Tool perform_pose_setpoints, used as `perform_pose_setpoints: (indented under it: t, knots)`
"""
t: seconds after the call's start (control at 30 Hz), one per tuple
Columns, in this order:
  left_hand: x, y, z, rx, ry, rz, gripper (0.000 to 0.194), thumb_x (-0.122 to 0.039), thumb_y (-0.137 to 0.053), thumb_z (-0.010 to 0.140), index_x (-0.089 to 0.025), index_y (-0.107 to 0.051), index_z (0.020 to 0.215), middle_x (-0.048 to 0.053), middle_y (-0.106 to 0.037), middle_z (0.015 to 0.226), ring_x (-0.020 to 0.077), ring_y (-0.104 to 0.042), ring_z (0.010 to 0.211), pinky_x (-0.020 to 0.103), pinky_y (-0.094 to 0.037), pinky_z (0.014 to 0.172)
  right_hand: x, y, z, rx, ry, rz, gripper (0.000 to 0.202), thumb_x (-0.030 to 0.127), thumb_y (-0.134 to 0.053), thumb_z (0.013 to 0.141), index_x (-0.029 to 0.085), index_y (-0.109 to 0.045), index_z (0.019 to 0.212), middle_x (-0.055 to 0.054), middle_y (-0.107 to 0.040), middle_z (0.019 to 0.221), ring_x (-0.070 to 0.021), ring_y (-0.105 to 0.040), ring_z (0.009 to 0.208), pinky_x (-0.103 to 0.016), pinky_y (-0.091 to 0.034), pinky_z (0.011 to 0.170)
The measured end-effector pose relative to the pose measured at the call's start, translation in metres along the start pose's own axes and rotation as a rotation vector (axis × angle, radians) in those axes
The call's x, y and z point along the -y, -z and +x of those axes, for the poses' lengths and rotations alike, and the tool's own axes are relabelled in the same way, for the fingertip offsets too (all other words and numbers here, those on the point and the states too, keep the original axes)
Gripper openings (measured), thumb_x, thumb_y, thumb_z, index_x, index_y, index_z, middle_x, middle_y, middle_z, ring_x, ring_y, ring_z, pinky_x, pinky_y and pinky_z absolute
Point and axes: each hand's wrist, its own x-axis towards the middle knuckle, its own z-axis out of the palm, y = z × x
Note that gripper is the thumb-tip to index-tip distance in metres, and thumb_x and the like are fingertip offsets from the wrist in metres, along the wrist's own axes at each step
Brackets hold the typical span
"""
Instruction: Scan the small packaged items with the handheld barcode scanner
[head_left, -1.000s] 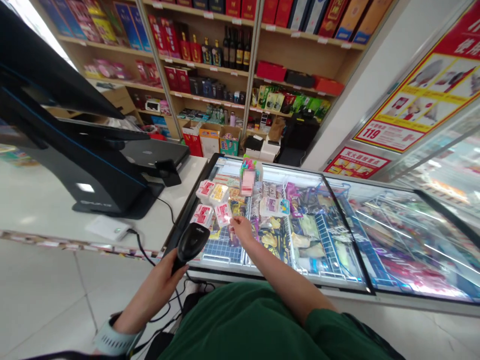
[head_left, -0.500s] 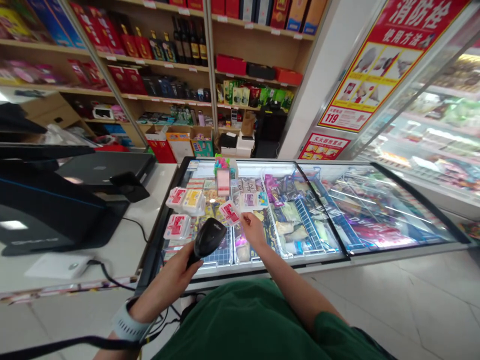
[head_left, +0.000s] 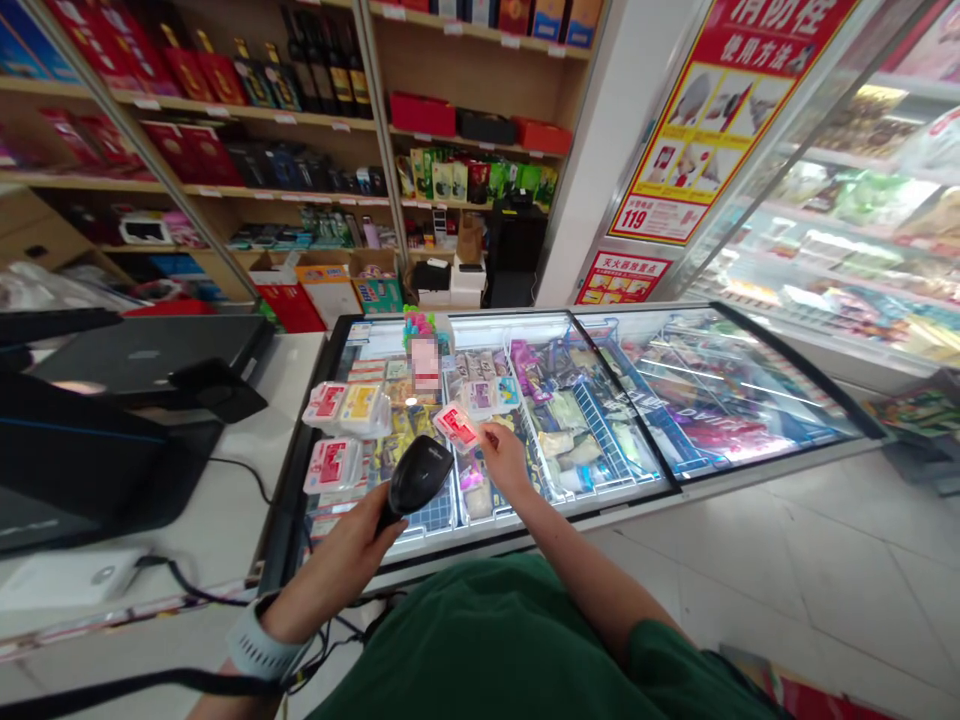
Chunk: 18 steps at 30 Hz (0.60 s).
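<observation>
My left hand (head_left: 373, 532) is closed around the handle of a black barcode scanner (head_left: 420, 475), whose head is tilted up over the glass freezer lid. Between the fingers of my right hand (head_left: 501, 452) is a small clear plastic box with a red label (head_left: 457, 427), held by its near right edge just beyond the scanner's head. Left of the scanner, similar boxes with red and yellow labels (head_left: 358, 404) lie on the glass, and a red-labelled box (head_left: 331, 465) lies nearer to me. Boxes with purple and blue labels (head_left: 487, 396) rest behind my right hand.
The chest freezer (head_left: 637, 482) holds bagged goods in wire baskets. To the left is a counter (head_left: 289, 400) with a black checkout terminal (head_left: 75, 430) and a white device (head_left: 67, 580) on a cable. Stocked shelves (head_left: 300, 190) stand behind, a lit display fridge (head_left: 840, 230) at right.
The view has turned right, so the freezer and shelves sit farther left in it. Both hands keep their grips on the scanner and the red-labelled box.
</observation>
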Motion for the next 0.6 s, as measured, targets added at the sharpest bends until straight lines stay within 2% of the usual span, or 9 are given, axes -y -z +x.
perform_pose_setpoints:
  t: [0.33, 0.47, 0.6]
  knots:
    - [0.001, 0.000, 0.001, -0.019, 0.019, 0.014, 0.050, -0.041, -0.047, 0.086, -0.012, -0.048, 0.127, 0.015, -0.061, 0.124, 0.0277, -0.058, 0.116, 0.040, -0.044, 0.098, -0.017, -0.005, 0.001, -0.023, -0.042, 0.071, 0.022, 0.027, -0.056, 0.084, 0.018, -0.067, 0.100, -0.005, -0.068, 0.094, -0.0189, -0.062, 0.086, -0.030, -0.048, 0.082]
    - [0.006, 0.000, -0.001, -0.031, -0.001, 0.018, 0.047, -0.040, -0.048, 0.085, -0.013, -0.050, 0.125, 0.014, -0.064, 0.120, 0.0275, -0.060, 0.113, 0.039, -0.046, 0.097, -0.035, -0.005, 0.011, -0.036, -0.187, 0.247, 0.027, 0.034, -0.054, 0.084, 0.017, -0.065, 0.101, -0.004, -0.069, 0.089, -0.0174, -0.063, 0.079, -0.028, -0.051, 0.072]
    - [0.012, -0.001, -0.006, -0.050, 0.018, 0.003, 0.047, -0.040, -0.049, 0.084, -0.014, -0.051, 0.124, 0.013, -0.065, 0.120, 0.0289, -0.059, 0.114, 0.041, -0.045, 0.098, -0.055, 0.004, 0.031, -0.155, -0.318, 0.385, 0.031, 0.037, -0.052, 0.081, 0.014, -0.064, 0.097, -0.004, -0.067, 0.079, -0.0136, -0.061, 0.065, -0.024, -0.050, 0.062]
